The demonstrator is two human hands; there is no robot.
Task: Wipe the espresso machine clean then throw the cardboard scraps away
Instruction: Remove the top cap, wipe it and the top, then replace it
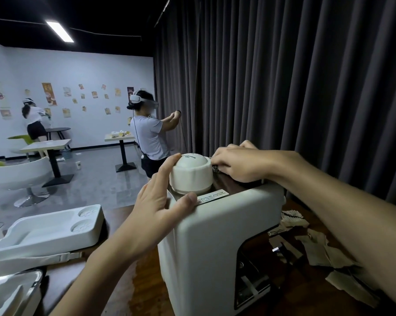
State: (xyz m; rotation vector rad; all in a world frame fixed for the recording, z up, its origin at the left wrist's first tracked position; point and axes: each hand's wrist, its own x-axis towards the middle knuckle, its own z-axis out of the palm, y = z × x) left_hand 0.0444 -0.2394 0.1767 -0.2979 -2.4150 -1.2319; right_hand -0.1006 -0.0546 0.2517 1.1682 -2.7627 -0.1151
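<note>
My left hand (157, 201), fingers spread, braces the round white cap (191, 176) on the boxy cream espresso machine (215, 242), likely heavy and slick; right hand (240, 164) curls behind it, hold unclear.

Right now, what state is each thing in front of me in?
Espresso machine: upright on the table, domed cap seated on top.
Left hand: fingers straight, resting against the domed cap.
Right hand: fingers curled, pressing the machine's top; contents hidden.
Cardboard scraps: loose on the table, right of machine.
White moulded tray: lying flat, left of machine.
</note>
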